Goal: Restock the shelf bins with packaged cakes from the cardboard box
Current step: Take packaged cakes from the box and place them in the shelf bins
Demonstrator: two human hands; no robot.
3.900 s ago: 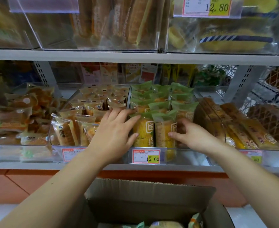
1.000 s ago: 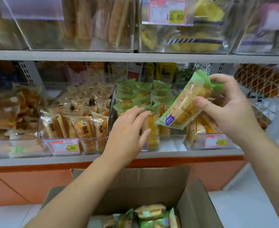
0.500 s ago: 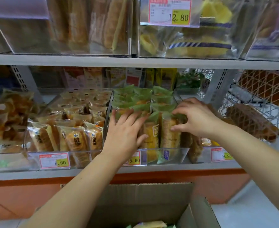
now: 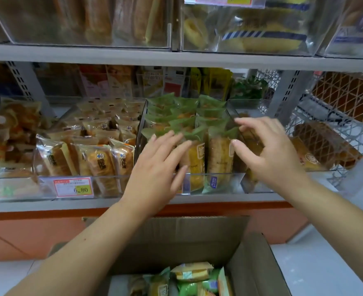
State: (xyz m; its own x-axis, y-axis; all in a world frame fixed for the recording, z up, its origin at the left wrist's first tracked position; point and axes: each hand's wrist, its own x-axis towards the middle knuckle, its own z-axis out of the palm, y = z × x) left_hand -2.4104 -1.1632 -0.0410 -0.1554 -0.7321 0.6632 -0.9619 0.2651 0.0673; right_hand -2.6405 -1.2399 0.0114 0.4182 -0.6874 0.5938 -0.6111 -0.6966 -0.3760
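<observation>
View from the head camera, facing a shop shelf [image 4: 197,198]. We mark the middle clear bin [image 4: 237,184], which is filled with rows of green-topped cake packets [image 4: 197,116] standing upright.

The left hand [image 4: 157,165] lies open, its fingers straight and laid flat against the front row at the left side of this bin. The right hand [image 4: 268,154] is also open, with its fingers spread and loosely bent above the right wall of the bin. Its thumb tip touches the right edge of the front packet [image 4: 220,159], and we see nothing gripped in either hand.

Below the shelf, at the lower edge of the view, stands the cardboard box [image 4: 176,238] with its flaps open. More packaged cakes [image 4: 189,274] lie loosely inside it, some green and some yellow.

Just to the left of the middle bin we note a neighbouring bin [image 4: 103,184] of orange-brown packets, with a price tag [image 4: 73,187] reading 6.80 on its front. To the right is a wire basket [image 4: 336,133] holding brown goods. Above, an upper shelf [image 4: 176,58] carries further clear bins of wrapped bread.
</observation>
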